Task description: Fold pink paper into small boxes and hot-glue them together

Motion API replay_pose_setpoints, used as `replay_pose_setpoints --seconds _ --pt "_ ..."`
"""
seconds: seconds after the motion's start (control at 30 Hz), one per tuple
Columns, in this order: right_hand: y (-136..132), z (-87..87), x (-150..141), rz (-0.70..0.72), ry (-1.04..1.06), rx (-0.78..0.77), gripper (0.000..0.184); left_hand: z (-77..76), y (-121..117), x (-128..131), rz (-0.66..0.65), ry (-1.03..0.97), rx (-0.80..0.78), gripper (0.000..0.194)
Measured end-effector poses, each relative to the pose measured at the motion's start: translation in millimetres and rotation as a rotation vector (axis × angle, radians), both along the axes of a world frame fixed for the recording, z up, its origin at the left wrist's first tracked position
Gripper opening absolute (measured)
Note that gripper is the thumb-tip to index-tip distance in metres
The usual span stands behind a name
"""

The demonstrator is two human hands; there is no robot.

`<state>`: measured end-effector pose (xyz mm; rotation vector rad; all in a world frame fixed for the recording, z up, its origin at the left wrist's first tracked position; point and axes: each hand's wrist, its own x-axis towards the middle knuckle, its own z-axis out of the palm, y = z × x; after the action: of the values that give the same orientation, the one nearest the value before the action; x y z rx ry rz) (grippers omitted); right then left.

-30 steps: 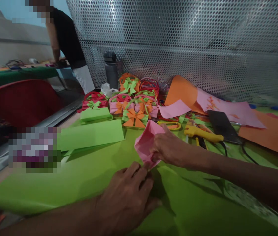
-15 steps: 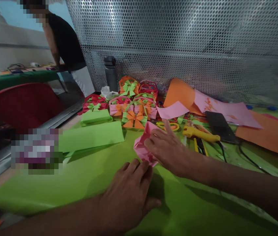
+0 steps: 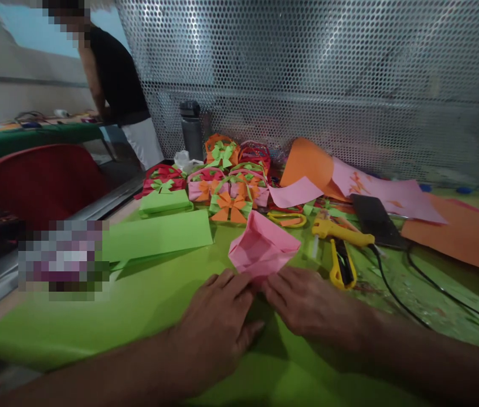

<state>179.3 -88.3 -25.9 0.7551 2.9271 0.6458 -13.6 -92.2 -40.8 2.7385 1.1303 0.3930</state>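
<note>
A folded pink paper piece rests on the green sheet in front of me. My left hand lies flat on the green sheet, fingers stretched out, its fingertips touching the near edge of the pink paper. My right hand also lies flat beside it with fingers extended, fingertips at the same near edge. Neither hand grips anything.
Several paper baskets with bows stand at the back by a grey bottle. A yellow glue gun, a yellow cutter, yellow scissors, a phone and orange and pink sheets lie right. A person stands far left.
My right hand has come off the top of the pink paper and dropped to its near edge beside my left hand. The pink paper now lies uncovered.
</note>
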Motion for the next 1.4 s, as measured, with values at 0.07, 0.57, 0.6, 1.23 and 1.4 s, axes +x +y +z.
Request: replay_pose_setpoints --seconds 0.07,0.57,0.6,1.23,1.4 --pt "1.7 0.9 -4.9 0.017 -0.055 0.039 0.013 -0.9 2.3 0.1 -0.002 -0.016 0.013 0.016" --pt "20.8 -15.8 -2.4 -0.077 0.22 -0.109 0.015 -2.5 21.7 4.9 -0.043 -0.137 0.174 0.013" --pt "21.7 -17.7 -2.2 -0.075 0.24 -0.109 0.016 -2.9 23.0 6.2 -0.045 -0.13 0.2 0.015" --pt "7.5 -21.3 -10.8 -0.264 0.643 -0.374 0.02 2.8 9.1 -0.1 -0.046 -0.047 0.099 0.013" --pt "6.8 -16.7 -14.3 -0.364 0.739 -0.544 0.012 9.3 4.6 -14.4 -0.111 0.053 0.011 0.018"
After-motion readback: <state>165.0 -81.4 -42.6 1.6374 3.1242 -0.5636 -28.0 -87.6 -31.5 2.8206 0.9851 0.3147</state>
